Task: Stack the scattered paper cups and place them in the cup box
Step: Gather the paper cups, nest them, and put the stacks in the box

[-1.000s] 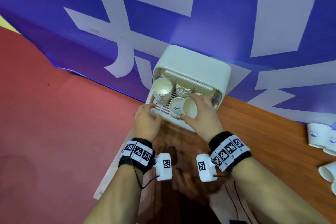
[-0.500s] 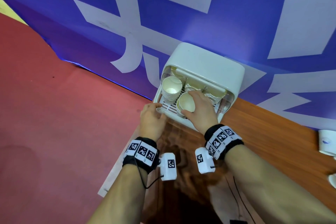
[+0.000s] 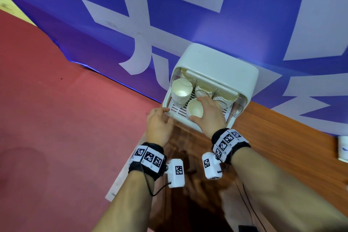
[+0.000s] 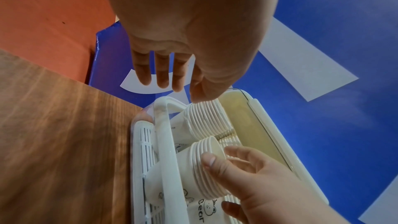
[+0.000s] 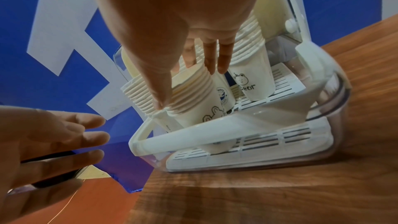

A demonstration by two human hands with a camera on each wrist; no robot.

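Paper cup stack [image 3: 194, 110], ribbed w/ nested rims, stands on slatted tray [image 3: 178, 111] at front-centre of cup box [image 3: 216, 66], base down. Right hand [image 3: 209, 117] wraps it: thumb on near side, fingers over far rim, prob. steadying it so it seats upright & doesn't tip. Taller stack [image 3: 181, 90] just beside on box's left side, two more stacks [image 3: 204, 91] behind near back wall. Left hand [image 3: 160, 124] has fingers straight, holds nothing, fingertips at box's front-left corner, likely bracing box vs. sliding. Box sits at wooden table [image 3: 282, 137] edge against blue banner [image 3: 244, 24]. Loose cup [image 3: 343, 149] well apart, far right, so task's not done.
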